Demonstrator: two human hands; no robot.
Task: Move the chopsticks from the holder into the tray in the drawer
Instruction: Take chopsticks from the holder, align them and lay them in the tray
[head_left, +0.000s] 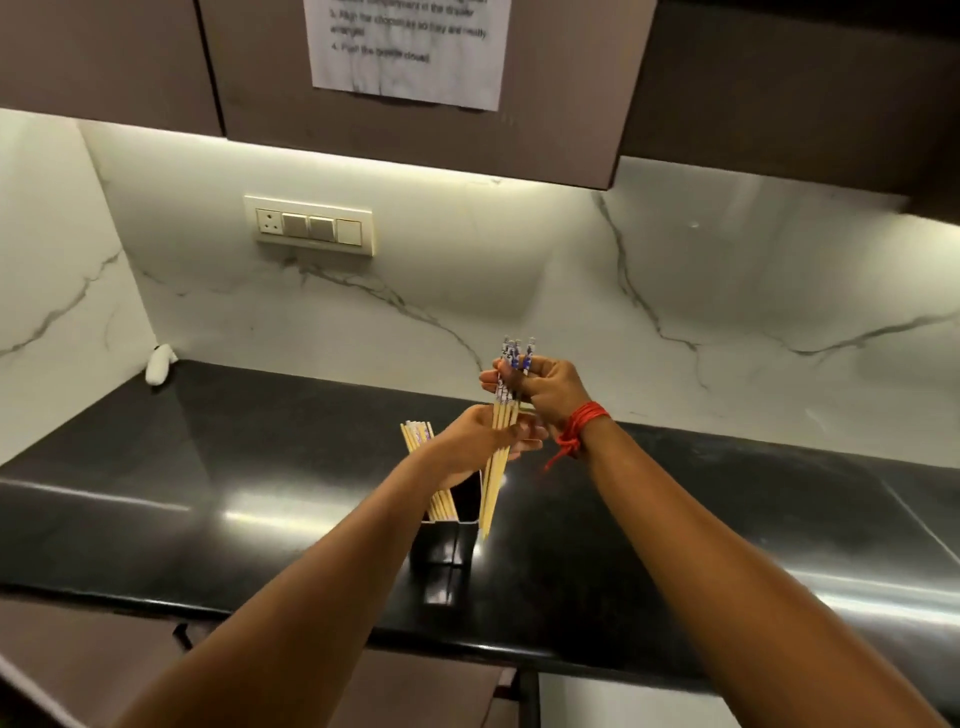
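black counter (208, 467) | both hands grip chopsticks (496, 467) above holder (444, 543)

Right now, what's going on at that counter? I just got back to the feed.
A person is pulling chopsticks out of the black holder on the dark countertop. Both hands hold one lifted bundle of chopsticks: the right hand pinches its patterned tops, the left hand wraps its middle. The bundle's tips hang beside the holder's right edge. More chopsticks remain standing in the holder. No drawer or tray is in view.
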